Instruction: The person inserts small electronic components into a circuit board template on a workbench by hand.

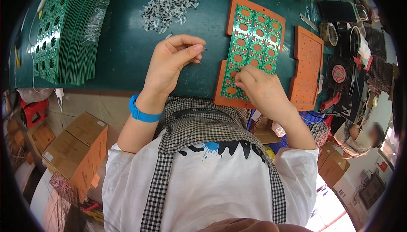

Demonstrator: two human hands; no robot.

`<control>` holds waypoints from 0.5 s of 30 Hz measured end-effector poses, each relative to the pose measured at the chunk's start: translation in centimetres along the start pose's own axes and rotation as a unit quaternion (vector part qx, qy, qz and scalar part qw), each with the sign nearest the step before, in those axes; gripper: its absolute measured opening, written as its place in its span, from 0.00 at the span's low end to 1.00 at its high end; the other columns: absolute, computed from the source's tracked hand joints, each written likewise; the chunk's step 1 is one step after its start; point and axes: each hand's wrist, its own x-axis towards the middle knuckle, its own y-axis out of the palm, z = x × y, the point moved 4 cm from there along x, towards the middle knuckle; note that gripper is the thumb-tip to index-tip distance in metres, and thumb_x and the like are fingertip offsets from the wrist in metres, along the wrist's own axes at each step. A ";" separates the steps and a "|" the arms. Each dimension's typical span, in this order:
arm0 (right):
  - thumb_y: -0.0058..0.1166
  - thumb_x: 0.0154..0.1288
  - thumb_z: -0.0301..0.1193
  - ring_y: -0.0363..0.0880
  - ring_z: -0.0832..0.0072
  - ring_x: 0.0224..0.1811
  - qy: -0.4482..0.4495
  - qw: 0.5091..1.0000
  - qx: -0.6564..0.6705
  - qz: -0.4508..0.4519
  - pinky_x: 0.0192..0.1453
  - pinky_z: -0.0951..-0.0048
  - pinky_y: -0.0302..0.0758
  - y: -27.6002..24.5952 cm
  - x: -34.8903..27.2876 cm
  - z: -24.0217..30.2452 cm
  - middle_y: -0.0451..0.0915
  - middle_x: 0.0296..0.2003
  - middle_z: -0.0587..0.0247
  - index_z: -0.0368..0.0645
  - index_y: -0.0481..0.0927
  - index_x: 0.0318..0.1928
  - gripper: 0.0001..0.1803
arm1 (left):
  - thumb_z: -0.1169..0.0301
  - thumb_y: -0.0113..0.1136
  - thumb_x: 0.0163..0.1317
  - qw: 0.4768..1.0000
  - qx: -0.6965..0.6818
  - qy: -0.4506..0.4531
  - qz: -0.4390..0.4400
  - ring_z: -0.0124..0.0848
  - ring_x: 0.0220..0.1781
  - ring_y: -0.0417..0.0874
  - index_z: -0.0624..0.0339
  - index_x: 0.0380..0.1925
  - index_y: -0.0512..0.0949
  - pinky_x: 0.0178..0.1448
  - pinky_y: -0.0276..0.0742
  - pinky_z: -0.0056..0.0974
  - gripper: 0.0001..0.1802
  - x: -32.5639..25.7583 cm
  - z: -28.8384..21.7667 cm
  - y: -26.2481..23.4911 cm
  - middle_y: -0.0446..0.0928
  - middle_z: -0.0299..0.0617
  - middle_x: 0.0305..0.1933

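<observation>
Circuit board (249,45) asks, I judge, light and steady fingers: right hand (258,88) closes fingertips at its near-left corner; left hand's (169,64) fingertips press together, contents unclear.

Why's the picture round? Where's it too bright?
Head view: the fisheye lens blackens the corners and bends edges near the rim; head view: a lower right patch glares white; head view: the green boards by the right hand look fairly clear.
</observation>
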 end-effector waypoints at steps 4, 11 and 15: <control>0.56 0.57 0.28 0.79 0.67 0.33 -0.010 0.997 -0.069 -0.028 0.30 0.69 0.75 0.6 -0.5 0.5 0.71 0.31 0.61 0.40 0.72 0.36 0.09 | 0.75 0.62 0.60 0.999 0.006 -0.039 0.020 0.24 0.35 0.81 0.68 0.42 0.79 0.41 0.78 0.27 0.11 -0.2 0.4 0.5 0.82 0.41 0.36; 0.58 0.57 0.29 0.78 0.70 0.30 -0.071 0.992 -0.090 -0.050 0.27 0.71 0.74 1.2 -1.5 1.5 0.72 0.29 0.63 0.41 0.74 0.34 0.08 | 0.78 0.60 0.60 0.997 0.010 -0.077 0.028 0.25 0.34 0.82 0.67 0.47 0.75 0.41 0.78 0.27 0.15 -0.8 0.8 2.4 0.82 0.43 0.36; 0.63 0.55 0.27 0.79 0.69 0.28 0.002 0.983 0.093 -0.161 0.28 0.73 0.74 -0.7 -0.7 1.0 0.78 0.31 0.62 0.41 0.78 0.38 0.11 | 0.79 0.59 0.59 0.994 0.010 -0.088 0.066 0.24 0.34 0.82 0.68 0.47 0.75 0.41 0.78 0.27 0.15 -1.3 1.3 3.7 0.82 0.43 0.35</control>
